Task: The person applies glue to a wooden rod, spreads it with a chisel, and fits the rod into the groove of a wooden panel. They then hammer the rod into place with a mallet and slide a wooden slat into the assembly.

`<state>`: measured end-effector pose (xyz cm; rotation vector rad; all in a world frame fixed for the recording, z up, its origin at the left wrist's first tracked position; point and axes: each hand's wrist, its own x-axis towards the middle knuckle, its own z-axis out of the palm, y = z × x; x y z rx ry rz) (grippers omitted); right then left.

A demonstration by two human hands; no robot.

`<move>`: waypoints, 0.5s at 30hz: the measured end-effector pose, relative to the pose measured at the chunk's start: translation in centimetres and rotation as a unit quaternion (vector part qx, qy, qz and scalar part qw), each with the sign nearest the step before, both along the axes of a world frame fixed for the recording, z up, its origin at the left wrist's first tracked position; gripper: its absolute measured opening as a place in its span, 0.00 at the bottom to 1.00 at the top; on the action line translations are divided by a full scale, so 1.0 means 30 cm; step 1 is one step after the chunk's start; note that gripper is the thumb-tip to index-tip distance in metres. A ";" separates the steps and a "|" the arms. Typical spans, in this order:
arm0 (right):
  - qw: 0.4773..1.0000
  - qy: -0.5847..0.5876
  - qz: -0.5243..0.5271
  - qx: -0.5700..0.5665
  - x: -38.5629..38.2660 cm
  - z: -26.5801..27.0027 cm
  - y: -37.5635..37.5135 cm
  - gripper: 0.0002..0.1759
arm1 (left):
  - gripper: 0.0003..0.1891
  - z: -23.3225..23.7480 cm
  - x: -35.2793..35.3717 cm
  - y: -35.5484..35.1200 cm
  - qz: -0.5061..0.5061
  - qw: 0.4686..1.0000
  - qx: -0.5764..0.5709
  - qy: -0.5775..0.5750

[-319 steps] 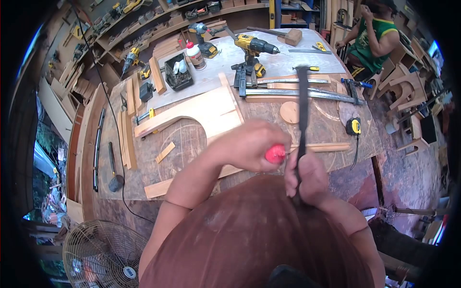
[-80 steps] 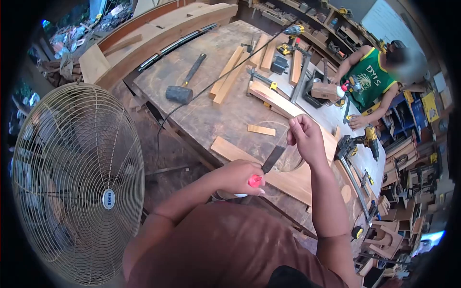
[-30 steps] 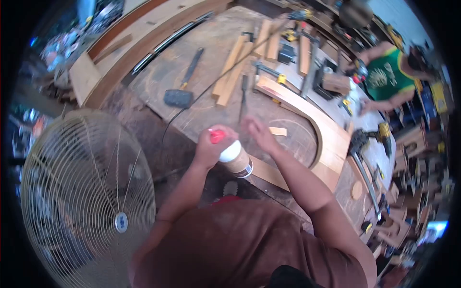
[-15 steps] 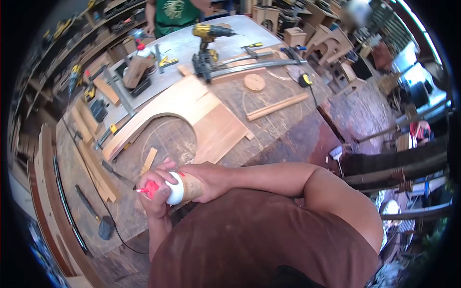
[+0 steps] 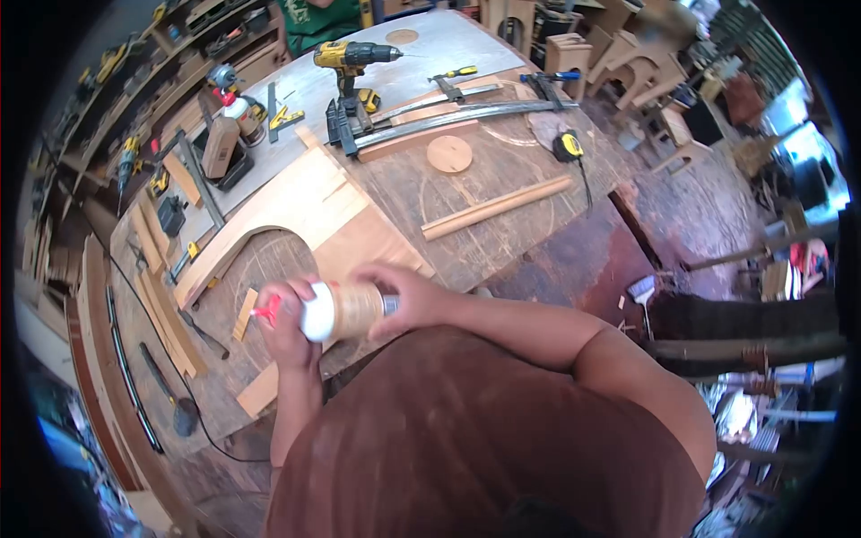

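Observation:
A white glue bottle (image 5: 352, 309) with a tan label and red nozzle cap lies sideways in front of my brown shirt. My left hand (image 5: 289, 327) is wrapped round its red cap end. At the base end, my right hand (image 5: 408, 298) curls its fingers and thumb around the bottle, more loosely. Just beyond the bottle is a large pale wooden panel (image 5: 309, 202) with a curved cut-out, flat on the workbench (image 5: 502, 255). A small wood strip (image 5: 245, 314) lies near my left hand, and another wood piece (image 5: 257, 391) shows beside my left forearm.
A yellow cordless drill (image 5: 345, 58), bar clamps (image 5: 466, 121), a wooden disc (image 5: 449, 154) and a tape measure (image 5: 567, 145) lie farther back. A mallet (image 5: 184, 415) and wood strips (image 5: 170, 323) are at left. A person in a green apron (image 5: 314, 22) stands across the bench.
My right hand has loosened and slid back towards the bottle's base, baring more of the label. The bottle has turned more level. The view has shifted, and a wood piece shows by my left forearm.

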<state>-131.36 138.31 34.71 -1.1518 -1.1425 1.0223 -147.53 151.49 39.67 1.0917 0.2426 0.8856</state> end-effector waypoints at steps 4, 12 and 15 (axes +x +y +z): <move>0.864 0.493 -0.088 -0.047 0.268 -0.079 -0.105 0.34 | 0.13 -0.100 0.304 -0.108 0.175 0.981 -0.070 -0.033; 0.828 0.495 -0.204 0.165 0.739 0.161 -0.229 0.28 | 0.53 -0.026 0.853 -0.342 -0.009 0.994 -0.072 -0.078; 0.870 0.411 -0.208 0.175 0.893 0.269 -0.242 0.29 | 0.59 -0.039 0.918 -0.378 -0.099 0.979 -0.122 -0.133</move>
